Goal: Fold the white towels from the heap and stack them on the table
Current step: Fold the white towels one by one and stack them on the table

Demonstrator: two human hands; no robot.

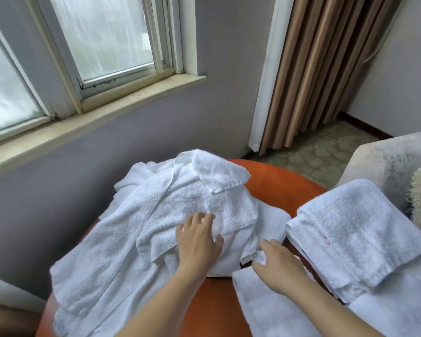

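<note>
The orange table (277,181) bears a rumpled white heap (156,215) beside folded towels (350,227).

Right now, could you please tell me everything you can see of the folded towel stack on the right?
The folded towel stack is white terry cloth, in rough rectangles with hemmed edges; several layers show along its near left edge, beside a small red mark. It lies flat at the right of the orange table, apparently partly on a flat white cloth. The right hand, pinching a corner from the heap, is close beside it; contact is unclear.
</note>
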